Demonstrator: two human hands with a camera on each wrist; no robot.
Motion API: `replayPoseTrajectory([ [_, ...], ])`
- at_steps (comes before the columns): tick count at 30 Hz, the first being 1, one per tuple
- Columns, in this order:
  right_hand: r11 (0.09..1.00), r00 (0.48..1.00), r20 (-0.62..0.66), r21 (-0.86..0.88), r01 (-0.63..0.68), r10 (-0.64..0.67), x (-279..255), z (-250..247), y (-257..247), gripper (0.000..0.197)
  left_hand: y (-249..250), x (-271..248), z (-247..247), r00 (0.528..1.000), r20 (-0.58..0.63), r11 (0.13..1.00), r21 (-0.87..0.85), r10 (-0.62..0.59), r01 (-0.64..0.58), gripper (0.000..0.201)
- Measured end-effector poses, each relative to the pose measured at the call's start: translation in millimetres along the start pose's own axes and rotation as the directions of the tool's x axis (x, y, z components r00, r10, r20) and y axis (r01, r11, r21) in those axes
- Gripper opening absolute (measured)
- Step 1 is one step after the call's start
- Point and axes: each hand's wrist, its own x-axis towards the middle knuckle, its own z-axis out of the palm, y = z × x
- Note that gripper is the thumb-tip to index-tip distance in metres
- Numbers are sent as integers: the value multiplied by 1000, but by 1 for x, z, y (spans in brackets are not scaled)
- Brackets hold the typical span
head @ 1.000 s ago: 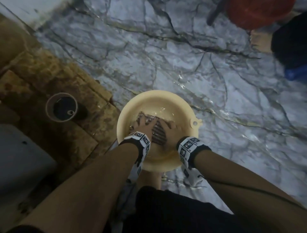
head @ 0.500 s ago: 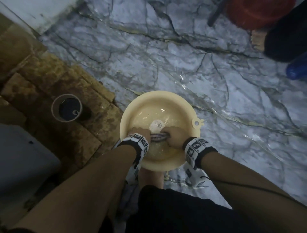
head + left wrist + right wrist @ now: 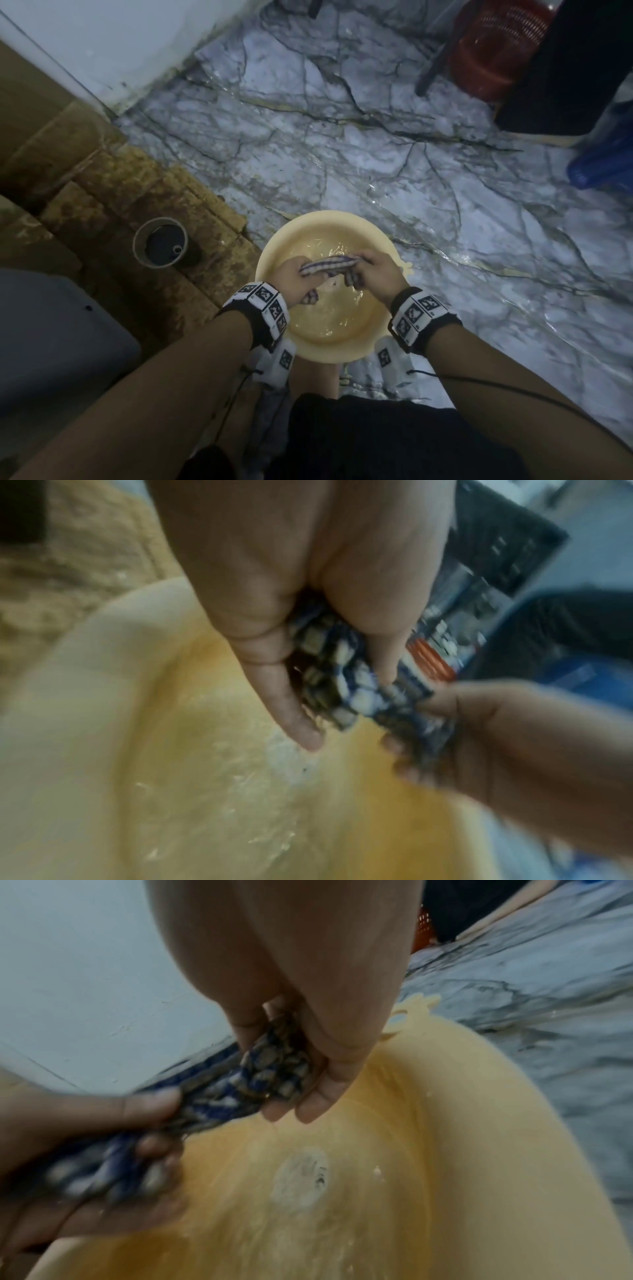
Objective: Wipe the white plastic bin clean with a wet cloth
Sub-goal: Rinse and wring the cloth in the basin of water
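Note:
A round cream plastic basin with water in it stands on the wet marble floor in front of my feet. Above it I hold a blue-and-white checked cloth, bunched into a rope between both hands. My left hand grips its left end and my right hand grips the right end. In the left wrist view the cloth runs from my left hand across to the right one. In the right wrist view my right hand curls round the cloth over the basin, water dripping below.
A brown stone ledge with a round drain pipe lies to the left, a grey box nearer me. A red basket, a dark block and a blue object stand at the far right. White wall at the back left.
Both hands have lifted the cloth out of the basin's water and pulled it into a tight roll between them. The view has tilted up, showing more floor.

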Motion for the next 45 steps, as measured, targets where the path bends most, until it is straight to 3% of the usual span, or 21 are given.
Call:
replayPoseTrajectory([
  [1,1000,999,-32,12,-3,3,-1,3,3,28,2,2,1,998,-7,979,-196,-59,56,19],
  [3,1000,997,-76,14,5,-4,-6,10,7,24,10,1,6,985,33,855,-492,-167,161,13],
  [5,998,997,-52,-19,52,-53,-14,20,10,20,12,2,14,976,75,793,-573,-202,208,16],
  [10,991,990,110,-97,95,-84,-22,29,14,43,11,1,29,973,136,757,-611,-188,232,38],
  [15,963,984,-50,-219,156,-171,-12,13,12,17,4,-1,29,954,212,763,-574,-210,295,38],
  [19,978,976,98,-60,202,-196,-5,15,7,49,9,-4,28,945,277,755,-580,-172,307,28],
  [22,966,966,138,-114,233,-217,-2,17,4,55,12,-4,25,955,254,745,-606,-152,280,23],
  [26,982,982,46,-43,185,-183,0,23,5,43,13,-4,31,975,158,747,-628,-154,220,20],
  [29,977,977,-15,-11,213,-213,1,28,6,45,13,-5,37,988,79,841,-519,-130,152,33],
  [33,940,942,-73,-123,319,-329,-1,33,4,42,15,-11,39,999,-41,981,-192,-29,21,40],
  [38,922,932,-85,-201,331,-353,-1,38,4,42,10,-13,44,976,-169,990,-11,138,-142,53],
  [45,938,963,-54,-249,242,-263,1,37,7,40,10,-16,47,966,-202,986,92,158,-142,54],
])
